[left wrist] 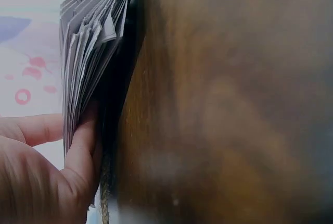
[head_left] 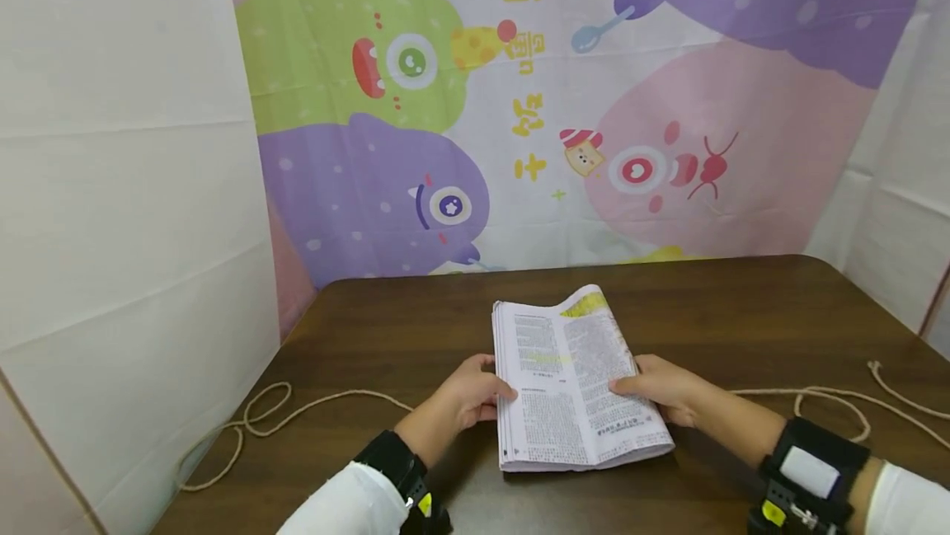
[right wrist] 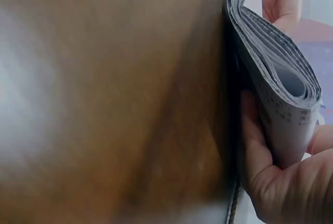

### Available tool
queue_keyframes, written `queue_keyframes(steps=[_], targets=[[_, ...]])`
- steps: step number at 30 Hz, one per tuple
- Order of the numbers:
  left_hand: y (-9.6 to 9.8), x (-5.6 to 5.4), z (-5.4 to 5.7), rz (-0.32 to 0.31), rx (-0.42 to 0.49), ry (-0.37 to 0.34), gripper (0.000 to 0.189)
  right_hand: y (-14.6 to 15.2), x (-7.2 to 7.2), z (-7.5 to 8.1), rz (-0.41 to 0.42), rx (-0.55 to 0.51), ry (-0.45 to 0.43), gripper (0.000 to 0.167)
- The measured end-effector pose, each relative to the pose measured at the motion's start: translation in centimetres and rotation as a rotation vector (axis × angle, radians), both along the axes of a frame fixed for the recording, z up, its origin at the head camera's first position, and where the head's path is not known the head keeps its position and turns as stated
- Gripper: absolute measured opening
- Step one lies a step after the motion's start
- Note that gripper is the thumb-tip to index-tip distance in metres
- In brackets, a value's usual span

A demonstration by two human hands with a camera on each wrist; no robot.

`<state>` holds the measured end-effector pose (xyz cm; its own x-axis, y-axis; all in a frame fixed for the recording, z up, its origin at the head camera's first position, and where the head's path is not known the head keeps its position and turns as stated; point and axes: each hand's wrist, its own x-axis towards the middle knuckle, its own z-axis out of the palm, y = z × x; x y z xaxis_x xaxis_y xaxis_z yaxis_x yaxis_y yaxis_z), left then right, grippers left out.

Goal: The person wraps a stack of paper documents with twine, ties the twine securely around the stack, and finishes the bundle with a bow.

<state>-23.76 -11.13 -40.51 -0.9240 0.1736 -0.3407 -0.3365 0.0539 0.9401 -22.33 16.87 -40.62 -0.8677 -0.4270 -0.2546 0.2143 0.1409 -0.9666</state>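
While pinching opposite sides of folded newspaper (head_left: 560,391) with left hand (head_left: 473,393) and right hand (head_left: 664,389), holding it midway between both. Past its far end, room on wood-grain tabletop (head_left: 423,325) up to back edge (head_left: 430,277); beige rope (head_left: 356,392) out to either side.

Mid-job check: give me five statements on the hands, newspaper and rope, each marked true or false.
1. The left hand and right hand both hold the newspaper. True.
2. They grip its near and far edges. False: they grip its left and right edges.
3. The newspaper is spread as one open sheet. False: it is folded into many layers.
4. Its upper face bears yellow marks. True.
5. Rope lies on the table on both sides. True.
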Motion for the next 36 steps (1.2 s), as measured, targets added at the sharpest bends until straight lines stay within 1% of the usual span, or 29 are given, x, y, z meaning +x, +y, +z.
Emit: queue_keyframes(steps=[5, 8, 10, 13, 16, 18, 20, 25, 28, 30, 32, 34, 36], targets=[[0.4, -1.6, -0.2, 0.013, -0.025, -0.008, 0.073, 0.0, -1.3, 0.2, -0.095, 0.173, 0.045, 0.037], [0.6, -2.7, -0.2, 0.022, -0.032, -0.016, 0.073, 0.2, -2.1, 0.3, -0.131, 0.283, 0.098, 0.041], [0.7, -3.5, -0.1, 0.031, -0.039, -0.020, 0.073, 0.2, -2.8, 0.3, -0.136, 0.341, 0.134, 0.043], [1.0, -4.4, 0.0, 0.043, -0.043, -0.022, 0.072, 0.3, -3.6, 0.6, -0.147, 0.393, 0.172, 0.043], [1.3, -4.9, 0.2, 0.050, -0.034, -0.018, 0.073, 0.4, -4.1, 1.1, -0.141, 0.398, 0.197, 0.042], [1.5, -4.9, 0.5, 0.049, -0.019, -0.009, 0.074, 0.5, -4.1, 1.4, -0.143, 0.390, 0.206, 0.043], [1.5, -4.5, 0.9, 0.043, 0.002, 0.003, 0.074, 0.7, -3.8, 1.8, -0.134, 0.374, 0.215, 0.045], [1.5, -3.2, 2.0, 0.026, 0.023, 0.032, 0.073, 1.3, -2.6, 2.3, -0.123, 0.282, 0.202, 0.051], [1.5, -2.4, 2.4, 0.008, 0.014, 0.037, 0.072, 1.6, -1.9, 2.4, -0.112, 0.228, 0.179, 0.051], [1.6, -2.0, 2.4, -0.004, 0.008, 0.031, 0.072, 1.8, -1.6, 2.2, -0.099, 0.217, 0.163, 0.051], [1.6, -1.8, 2.0, -0.011, -0.007, 0.025, 0.071, 1.8, -1.5, 2.0, -0.092, 0.223, 0.140, 0.049], [1.6, -1.7, 1.5, -0.009, -0.020, 0.014, 0.070, 1.7, -1.4, 1.6, -0.090, 0.262, 0.130, 0.048], [1.6, -1.9, 1.0, -0.002, -0.035, 0.009, 0.071, 1.6, -1.6, 1.2, -0.094, 0.329, 0.147, 0.051]])
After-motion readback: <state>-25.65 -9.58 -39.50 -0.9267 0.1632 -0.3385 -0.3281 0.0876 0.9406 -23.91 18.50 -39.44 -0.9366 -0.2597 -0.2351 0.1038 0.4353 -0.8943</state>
